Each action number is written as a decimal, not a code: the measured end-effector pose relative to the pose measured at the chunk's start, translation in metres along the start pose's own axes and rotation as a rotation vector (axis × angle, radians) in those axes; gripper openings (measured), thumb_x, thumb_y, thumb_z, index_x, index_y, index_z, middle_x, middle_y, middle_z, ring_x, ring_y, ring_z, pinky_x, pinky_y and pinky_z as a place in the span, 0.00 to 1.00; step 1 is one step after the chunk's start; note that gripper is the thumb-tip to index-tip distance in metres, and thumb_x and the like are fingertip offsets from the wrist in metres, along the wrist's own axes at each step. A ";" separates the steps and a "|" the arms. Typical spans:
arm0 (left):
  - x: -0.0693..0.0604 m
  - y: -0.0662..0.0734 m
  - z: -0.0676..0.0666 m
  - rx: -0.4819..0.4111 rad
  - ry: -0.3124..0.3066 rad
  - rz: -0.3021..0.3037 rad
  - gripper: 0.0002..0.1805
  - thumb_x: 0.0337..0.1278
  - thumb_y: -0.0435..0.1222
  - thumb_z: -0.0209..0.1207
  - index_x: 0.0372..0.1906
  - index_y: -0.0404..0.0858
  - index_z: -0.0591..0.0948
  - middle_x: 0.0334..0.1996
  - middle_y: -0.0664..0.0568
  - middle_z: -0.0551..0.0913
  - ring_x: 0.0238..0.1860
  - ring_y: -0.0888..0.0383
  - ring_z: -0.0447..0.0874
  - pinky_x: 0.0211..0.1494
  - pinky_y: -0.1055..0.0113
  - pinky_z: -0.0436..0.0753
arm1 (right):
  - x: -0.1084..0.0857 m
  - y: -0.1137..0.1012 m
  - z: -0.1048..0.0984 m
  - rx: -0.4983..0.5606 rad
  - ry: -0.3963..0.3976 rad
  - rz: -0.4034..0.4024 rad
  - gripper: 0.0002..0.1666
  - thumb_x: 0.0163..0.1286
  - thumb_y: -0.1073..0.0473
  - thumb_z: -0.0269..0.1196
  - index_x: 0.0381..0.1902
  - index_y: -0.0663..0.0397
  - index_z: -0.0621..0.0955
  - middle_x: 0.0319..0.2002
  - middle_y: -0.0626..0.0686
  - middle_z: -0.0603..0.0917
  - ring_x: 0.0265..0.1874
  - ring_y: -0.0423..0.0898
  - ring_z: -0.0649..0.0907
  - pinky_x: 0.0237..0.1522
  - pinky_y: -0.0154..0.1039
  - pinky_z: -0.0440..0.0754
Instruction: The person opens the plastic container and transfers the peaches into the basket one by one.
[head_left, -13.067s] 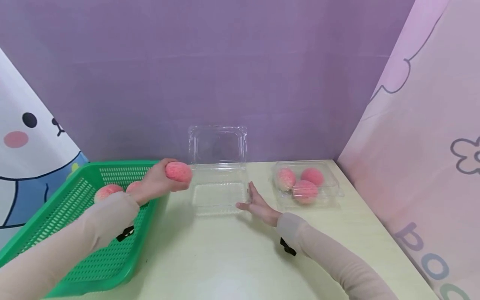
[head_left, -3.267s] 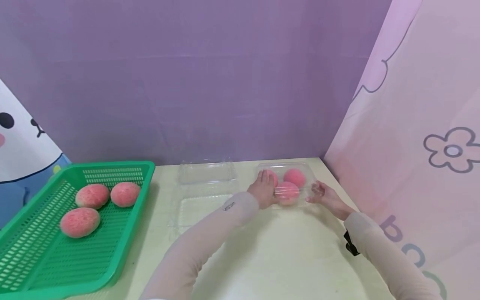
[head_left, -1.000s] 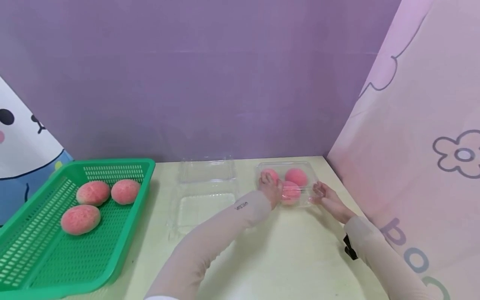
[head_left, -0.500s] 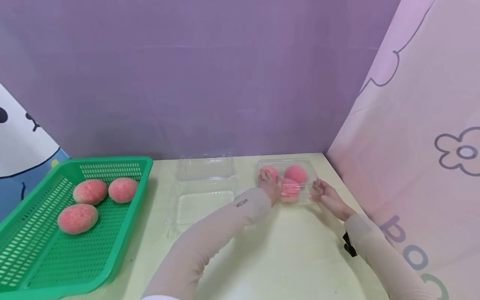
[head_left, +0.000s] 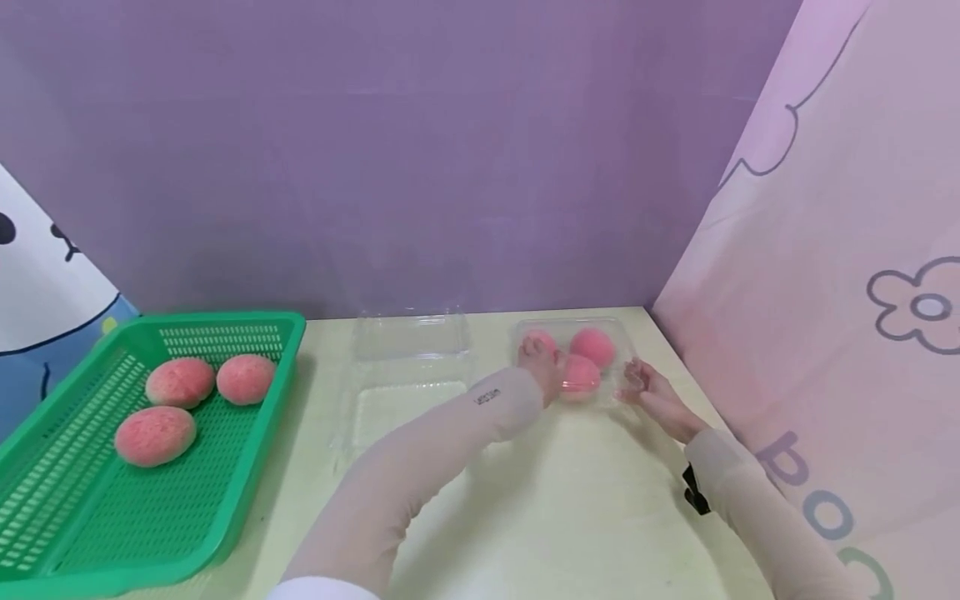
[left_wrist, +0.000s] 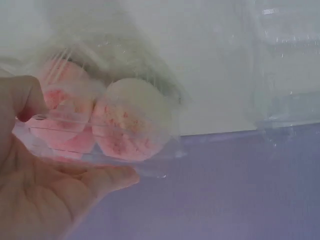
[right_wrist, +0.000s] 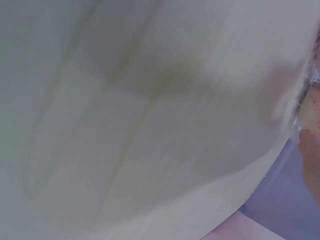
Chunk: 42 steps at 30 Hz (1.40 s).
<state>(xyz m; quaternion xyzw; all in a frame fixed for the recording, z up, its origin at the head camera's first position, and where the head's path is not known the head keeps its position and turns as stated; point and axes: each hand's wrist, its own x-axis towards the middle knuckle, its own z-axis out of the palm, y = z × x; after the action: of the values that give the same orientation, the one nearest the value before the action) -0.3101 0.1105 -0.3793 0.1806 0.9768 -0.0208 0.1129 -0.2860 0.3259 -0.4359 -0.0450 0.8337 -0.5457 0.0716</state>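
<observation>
A clear plastic clamshell box holds three pink peaches at the back right of the table, its lid over them. My left hand grips the box's left front side with bent fingers. In the left wrist view, the left hand has the box edge between thumb and fingers, close to a peach. My right hand pinches the box's right front corner. Only part of that right hand shows in the right wrist view, beside the box edge.
A second clear clamshell box stands unfolded left of the filled one, partly behind my left sleeve. The green basket on the left holds three peaches. A purple cloth wall borders the table's back; a pink one borders the right.
My left hand has left the basket side, where it held a peach, and joined my right hand at the filled box. Its fingers are now more bent. The last second shows little movement.
</observation>
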 end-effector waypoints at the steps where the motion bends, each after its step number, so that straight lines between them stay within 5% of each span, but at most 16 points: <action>1: -0.002 -0.001 0.001 0.085 -0.003 0.034 0.31 0.67 0.40 0.40 0.72 0.41 0.48 0.69 0.33 0.49 0.70 0.40 0.49 0.71 0.58 0.54 | 0.001 0.000 0.000 0.000 -0.001 -0.003 0.49 0.62 0.64 0.58 0.69 0.70 0.41 0.68 0.71 0.51 0.67 0.66 0.55 0.65 0.57 0.57; 9: -0.011 -0.009 0.009 0.342 0.093 0.137 0.31 0.66 0.37 0.41 0.72 0.40 0.49 0.68 0.30 0.51 0.68 0.36 0.51 0.68 0.56 0.60 | 0.001 0.003 0.002 0.022 -0.023 0.018 0.50 0.64 0.61 0.57 0.70 0.67 0.38 0.70 0.68 0.47 0.69 0.64 0.49 0.67 0.58 0.50; 19: -0.010 -0.004 0.015 0.305 0.265 0.211 0.41 0.60 0.60 0.43 0.71 0.39 0.53 0.70 0.40 0.53 0.71 0.46 0.48 0.72 0.56 0.54 | 0.001 0.001 0.007 0.089 0.011 0.007 0.51 0.63 0.64 0.57 0.69 0.68 0.37 0.69 0.69 0.47 0.69 0.63 0.49 0.67 0.55 0.53; 29: 0.003 0.005 0.011 0.405 0.169 0.264 0.30 0.70 0.48 0.33 0.72 0.44 0.47 0.72 0.43 0.48 0.71 0.46 0.47 0.72 0.56 0.54 | 0.002 0.004 0.007 0.068 0.032 0.008 0.47 0.60 0.66 0.59 0.69 0.70 0.45 0.67 0.69 0.54 0.68 0.63 0.54 0.66 0.54 0.57; 36: 0.016 0.018 0.014 0.494 0.247 0.319 0.33 0.67 0.56 0.31 0.72 0.46 0.48 0.71 0.47 0.54 0.70 0.49 0.53 0.70 0.58 0.58 | 0.005 0.004 0.005 0.065 0.050 0.011 0.45 0.59 0.66 0.59 0.67 0.71 0.48 0.67 0.69 0.56 0.67 0.61 0.55 0.65 0.54 0.58; 42: 0.025 0.031 0.013 0.521 0.285 0.356 0.29 0.70 0.47 0.32 0.72 0.44 0.47 0.70 0.45 0.55 0.69 0.49 0.55 0.70 0.58 0.58 | 0.004 0.002 0.001 0.047 0.036 0.011 0.49 0.60 0.65 0.59 0.69 0.71 0.43 0.68 0.70 0.53 0.68 0.62 0.53 0.67 0.55 0.55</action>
<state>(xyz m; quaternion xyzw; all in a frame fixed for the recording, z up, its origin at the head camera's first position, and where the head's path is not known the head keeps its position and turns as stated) -0.3185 0.1470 -0.3976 0.3720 0.8978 -0.2242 -0.0727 -0.2893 0.3252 -0.4385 -0.0288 0.8219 -0.5656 0.0608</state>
